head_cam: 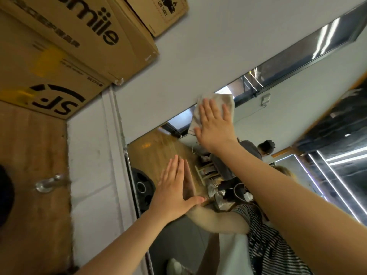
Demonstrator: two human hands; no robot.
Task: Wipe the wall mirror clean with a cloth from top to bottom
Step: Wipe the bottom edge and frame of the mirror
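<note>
Both bare forearms fill the near part of the view, reaching up to the wall mirror (pixel 288 124). At the far end of the right one, the right hand (pixel 215 124) lies flat, its fingers (pixel 206 111) straight and slightly spread, pinning a pale cloth (pixel 224 100) against the glass rather than gripping it. That cloth sits at the mirror's top edge, its upper hem lapping just onto the white wall (pixel 198 62) above; it shows beyond the fingertips and out past the thumb side of the palm.

Lower and nearer the mirror's left edge, the left hand (pixel 175 192) rests open on the glass, fingers together and thumb splayed, touching its own reflection. It holds nothing and looks to be bracing.

Because the head camera is tilted, the mirror's long side runs diagonally through the view, from the top edge by the cloth down toward the bottom and right of the picture. The unwiped glass therefore lies back along the right forearm, on the wrist side of the fingers, so I judge the coming stroke to be a pull toward the body. With the cloth already under it, the right hand is the one placed to do that; the left hand is beside that path, probably not across it.

Cardboard boxes (pixel 79 46) sit above and to the left, apart from the mirror.
</note>
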